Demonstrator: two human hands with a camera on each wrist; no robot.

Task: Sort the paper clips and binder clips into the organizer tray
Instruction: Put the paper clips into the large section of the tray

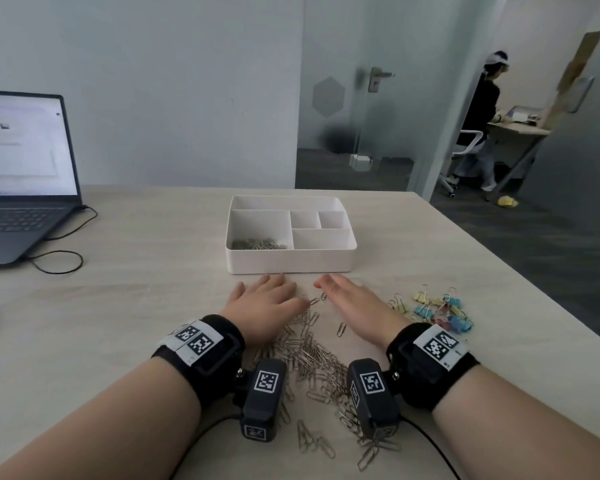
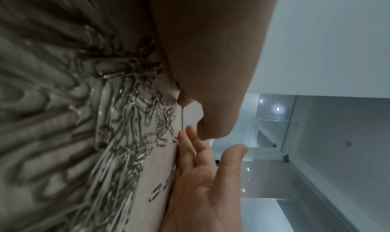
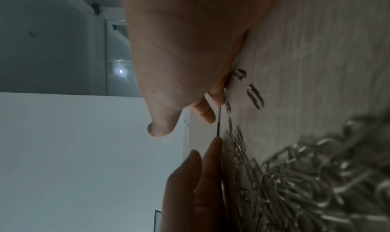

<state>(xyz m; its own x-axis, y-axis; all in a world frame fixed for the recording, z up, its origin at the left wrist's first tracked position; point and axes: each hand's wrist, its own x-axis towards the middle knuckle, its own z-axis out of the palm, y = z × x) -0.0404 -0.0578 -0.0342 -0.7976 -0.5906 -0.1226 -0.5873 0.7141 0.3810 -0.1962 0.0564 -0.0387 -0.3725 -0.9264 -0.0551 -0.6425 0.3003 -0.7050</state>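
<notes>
The left hand point(image 1: 264, 304) and right hand point(image 1: 353, 304) are lying flat, fingers straight and grasping nothing, flanking the paper clips point(image 1: 321, 363) piled loose on the table point(image 1: 118, 306) before the organizer tray point(image 1: 290, 261). Judged best: both palms are kept low while sweeping inward, gathering clips compactly; binder clips point(image 1: 440, 311) are waiting rightward.

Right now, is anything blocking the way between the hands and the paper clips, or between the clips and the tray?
Nothing visible. The left hand and right hand flank the paper clips on the table, and only bare tabletop separates the pile from the tray.
</notes>
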